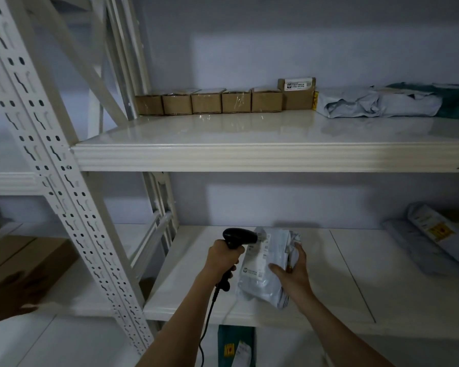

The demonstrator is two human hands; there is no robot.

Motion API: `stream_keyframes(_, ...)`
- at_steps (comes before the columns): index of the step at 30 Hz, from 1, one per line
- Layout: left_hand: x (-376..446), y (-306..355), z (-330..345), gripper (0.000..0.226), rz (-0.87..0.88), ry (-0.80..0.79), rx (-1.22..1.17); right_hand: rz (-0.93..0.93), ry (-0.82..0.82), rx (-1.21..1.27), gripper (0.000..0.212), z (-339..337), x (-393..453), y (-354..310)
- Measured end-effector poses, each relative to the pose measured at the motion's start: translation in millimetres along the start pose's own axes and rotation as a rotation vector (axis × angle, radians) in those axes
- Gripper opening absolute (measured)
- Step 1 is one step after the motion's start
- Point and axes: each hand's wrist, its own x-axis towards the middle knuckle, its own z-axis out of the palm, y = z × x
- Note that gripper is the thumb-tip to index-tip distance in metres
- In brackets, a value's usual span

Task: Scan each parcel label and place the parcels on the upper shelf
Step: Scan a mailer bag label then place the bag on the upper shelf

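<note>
My left hand [223, 258] grips the handle of a black barcode scanner [237, 237], whose head points right at a grey poly-bag parcel [263, 271]. My right hand [293, 271] holds that parcel by its right side, tilted up over the lower shelf [342, 287], with its white label [257, 256] facing the scanner. The upper shelf [249, 152] carries a row of several small cardboard boxes [207, 103], a taller box [297, 94] and grey bag parcels [376, 103] at the right.
A perforated white upright [51, 165] stands at the left. More bag parcels [435, 242] lie at the lower shelf's right end. A cardboard box [24, 260] and another person's hand [8, 295] are at far left. The scanner cable [207, 321] hangs down. A green parcel [235, 345] lies below.
</note>
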Motion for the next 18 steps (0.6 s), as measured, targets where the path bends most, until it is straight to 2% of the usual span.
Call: stream_keyframes(18,19.0,-3.6,-4.1,0.018,-0.031,0.038,0.017,0.046,-0.033,-0.02,0.095,1.5,15.5,0.0)
